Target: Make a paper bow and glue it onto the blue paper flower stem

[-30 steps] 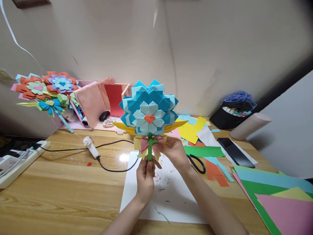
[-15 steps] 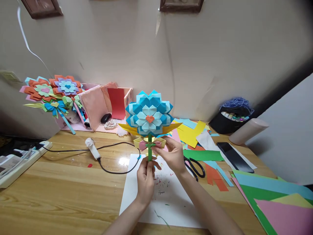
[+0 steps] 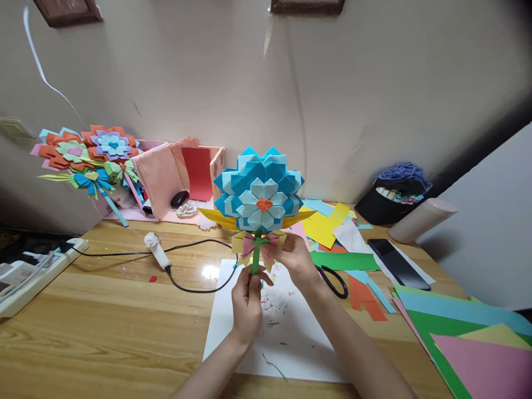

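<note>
A folded paper flower (image 3: 260,191) in dark and light blue, with an orange heart at its centre, stands upright over the white sheet (image 3: 299,343). Yellow paper leaves (image 3: 218,218) stick out to both sides below the bloom. Lower on the green stem (image 3: 256,259) is a pink and yellow paper bow (image 3: 246,244). My left hand (image 3: 247,299) is closed around the bottom of the stem. With closed fingers, my right hand (image 3: 295,257) pinches the right side of the bow; its fingertips are partly hidden behind the paper.
Scissors (image 3: 334,281) and paper scraps (image 3: 326,227) lie at right, near a phone (image 3: 399,265) and coloured sheets (image 3: 477,343). A corded white glue gun (image 3: 157,251) lies left, a power strip (image 3: 45,277) beyond. Finished paper flowers (image 3: 93,149) and a pink box (image 3: 162,177) stand behind.
The flower has risen slightly and tilted, its bloom leaning right and looking larger. The bow's lower tails show more now. My right hand still holds the bow's right side and covers more of the scissors.
</note>
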Tool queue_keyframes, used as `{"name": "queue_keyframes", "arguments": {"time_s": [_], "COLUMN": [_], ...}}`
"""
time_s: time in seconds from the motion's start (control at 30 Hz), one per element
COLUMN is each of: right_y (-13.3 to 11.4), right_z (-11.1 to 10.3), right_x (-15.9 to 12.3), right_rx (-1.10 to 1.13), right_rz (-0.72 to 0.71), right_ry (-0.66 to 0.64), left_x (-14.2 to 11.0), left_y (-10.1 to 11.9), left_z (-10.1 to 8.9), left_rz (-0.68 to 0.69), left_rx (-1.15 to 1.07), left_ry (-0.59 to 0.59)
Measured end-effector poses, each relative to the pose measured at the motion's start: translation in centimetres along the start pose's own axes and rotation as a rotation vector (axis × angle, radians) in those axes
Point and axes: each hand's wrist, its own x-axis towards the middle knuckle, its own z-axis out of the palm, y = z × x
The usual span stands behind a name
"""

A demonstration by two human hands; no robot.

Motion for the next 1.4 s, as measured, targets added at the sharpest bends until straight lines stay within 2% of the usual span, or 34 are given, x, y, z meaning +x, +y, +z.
{"name": "queue_keyframes", "arguments": {"time_s": [0.13,0.6,0.87,1.13,1.23,1.4], "right_y": [0.1,-0.3,0.4,0.9,1.3,2.0], "right_z": [0.0,1.5,2.4,1.9,1.3,0.4], "right_x": [-0.1,-1.1,-1.6,-0.4,0.7,1.7], "right_rx": [0.017,0.068,0.071,0.057,0.005,-0.060], "right_rz": [-0.004,0.039,0.015,-0.004,0.042,0.079], "right_ry": [-0.051,-0.032,0.095,0.078,0.018,-0.043], "left_x": [-0.1,-0.3,-0.7,-0.2,0.2,0.3], "left_y": [-0.2,-0.3,-0.5,-0.7,-1.1,-2.1], "left_z": [0.0,0.1,0.2,0.3,0.3,0.4], "left_rz": [0.014,0.081,0.033,-0.014,-0.033,-0.078], "left_rx": [0.010,0.025,0.021,0.028,0.061,0.060], "left_ry": [-0.010,0.000,0.027,0.051,0.085,0.079]}}
